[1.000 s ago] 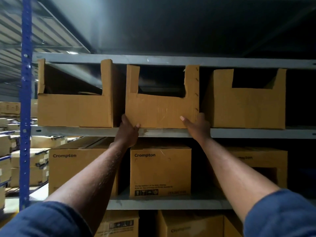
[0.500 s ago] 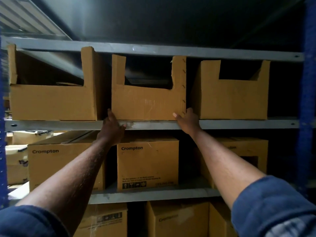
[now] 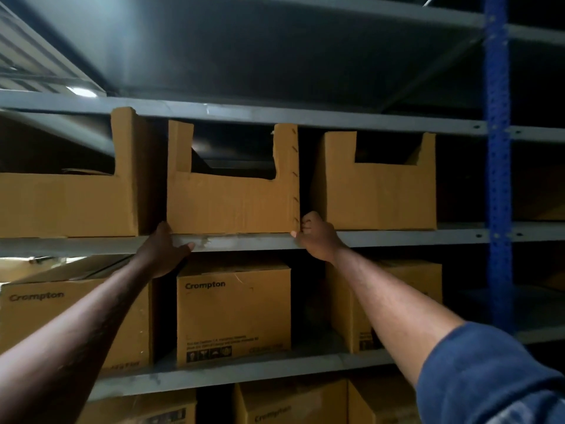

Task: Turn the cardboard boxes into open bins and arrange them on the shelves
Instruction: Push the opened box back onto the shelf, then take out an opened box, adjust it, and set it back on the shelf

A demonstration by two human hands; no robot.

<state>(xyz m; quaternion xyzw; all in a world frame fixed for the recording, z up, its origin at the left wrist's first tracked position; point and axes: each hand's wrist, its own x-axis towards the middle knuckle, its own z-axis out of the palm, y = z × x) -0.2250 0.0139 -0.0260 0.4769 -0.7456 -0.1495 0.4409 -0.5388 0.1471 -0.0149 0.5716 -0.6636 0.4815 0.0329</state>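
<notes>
We see the middle cardboard bin (image 3: 232, 206) standing on the grey shelf (image 3: 397, 237) at the frame's centre, between a left bin (image 3: 67, 203) and a right bin (image 3: 379, 194) (both cut open too). Our left grip (image 3: 165, 252) lies straight-fingered against its lower left corner, thumb on the shelf edge. Our right grip (image 3: 318, 237) curls round the lower right corner, pinching it.
</notes>
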